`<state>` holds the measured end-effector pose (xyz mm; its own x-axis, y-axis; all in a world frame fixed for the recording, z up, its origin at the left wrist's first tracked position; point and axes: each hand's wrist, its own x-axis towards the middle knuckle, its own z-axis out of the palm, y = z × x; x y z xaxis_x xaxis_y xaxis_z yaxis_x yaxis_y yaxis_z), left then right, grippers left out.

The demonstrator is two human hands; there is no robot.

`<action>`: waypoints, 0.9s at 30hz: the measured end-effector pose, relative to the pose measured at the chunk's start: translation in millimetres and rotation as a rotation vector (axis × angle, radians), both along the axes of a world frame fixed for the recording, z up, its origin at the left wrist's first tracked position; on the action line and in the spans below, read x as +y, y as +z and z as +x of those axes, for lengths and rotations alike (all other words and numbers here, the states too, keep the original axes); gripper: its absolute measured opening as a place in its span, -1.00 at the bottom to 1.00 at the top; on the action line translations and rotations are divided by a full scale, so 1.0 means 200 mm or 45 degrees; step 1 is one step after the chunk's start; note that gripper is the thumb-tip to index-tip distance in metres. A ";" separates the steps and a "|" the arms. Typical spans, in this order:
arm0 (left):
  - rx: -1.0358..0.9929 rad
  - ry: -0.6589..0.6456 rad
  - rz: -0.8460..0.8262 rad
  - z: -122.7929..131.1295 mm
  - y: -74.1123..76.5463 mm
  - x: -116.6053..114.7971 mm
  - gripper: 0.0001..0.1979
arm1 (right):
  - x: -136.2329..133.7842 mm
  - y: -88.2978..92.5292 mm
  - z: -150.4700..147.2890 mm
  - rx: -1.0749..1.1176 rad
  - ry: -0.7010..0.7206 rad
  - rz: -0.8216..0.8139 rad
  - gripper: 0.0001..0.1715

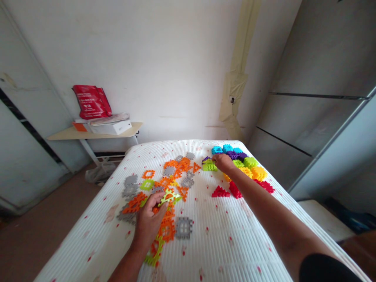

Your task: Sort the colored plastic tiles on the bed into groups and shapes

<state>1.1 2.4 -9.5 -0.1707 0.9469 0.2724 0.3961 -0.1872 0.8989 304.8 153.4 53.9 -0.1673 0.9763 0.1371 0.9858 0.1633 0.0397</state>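
Note:
My left hand (pixel 149 221) rests on the white mattress (pixel 223 239) among loose puzzle tiles, and its fingers pinch a lime-green tile (pixel 168 197). Orange, grey and green tiles (pixel 173 176) lie scattered around it. My right hand (pixel 223 162) reaches far across to the back, fingers curled on a lime-green block (pixel 210 166) at the left end of a joined cluster of blue, purple, green, yellow and red blocks (pixel 248 166). Two red pieces (pixel 227 191) lie in front of that cluster, beside my forearm.
A small beige table (pixel 63 135) at the back left carries a red bag (pixel 91 102) and a white box (pixel 111 127). A wall stands behind the bed, and grey wardrobe doors (pixel 323 98) run along the right. Brown floor lies at the left.

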 end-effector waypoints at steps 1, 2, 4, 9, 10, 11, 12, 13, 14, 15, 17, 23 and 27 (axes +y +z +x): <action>0.000 -0.001 0.001 0.00 0.00 0.00 -0.66 | 0.00 0.00 0.00 -0.008 -0.003 -0.002 -0.66; -0.002 -0.002 0.001 0.00 -0.01 0.00 -0.66 | 0.00 0.00 0.00 -0.016 -0.004 -0.003 -0.66; -0.005 -0.010 -0.001 -0.01 -0.01 0.00 -0.66 | -0.01 -0.01 0.00 -0.032 -0.004 -0.009 -0.66; -0.018 -0.009 -0.001 -0.01 -0.02 0.01 -0.66 | -0.01 -0.01 0.00 -0.070 -0.002 -0.021 -0.67; -0.015 -0.005 0.001 -0.01 -0.02 0.01 -0.66 | -0.01 -0.02 0.00 -0.076 -0.001 -0.025 -0.67; -0.008 -0.002 0.003 -0.01 -0.02 0.01 -0.66 | -0.01 -0.02 0.00 -0.082 0.001 -0.029 -0.66; 0.002 0.001 0.005 -0.01 -0.02 0.01 -0.66 | -0.01 -0.02 0.00 -0.088 0.003 -0.034 -0.66; 0.010 0.005 0.008 -0.01 -0.02 0.01 -0.66 | -0.02 -0.02 0.00 -0.093 0.004 -0.038 -0.65; 0.015 0.007 0.009 -0.01 -0.02 0.01 -0.66 | -0.02 -0.02 0.00 -0.097 0.005 -0.040 -0.64; 0.015 0.007 0.008 -0.01 -0.03 0.01 -0.66 | -0.02 -0.02 0.00 -0.100 0.006 -0.043 -0.63; 0.010 -0.002 0.003 -0.01 -0.03 0.01 -0.66 | -0.02 -0.03 0.00 -0.106 0.006 -0.046 -0.63; -0.013 0.000 0.001 -0.01 -0.03 0.01 -0.66 | -0.02 -0.03 0.00 -0.114 0.005 -0.032 -0.63; -0.038 -0.007 -0.012 -0.01 -0.04 0.02 -0.66 | -0.02 -0.03 0.00 -0.114 0.000 -0.014 -0.64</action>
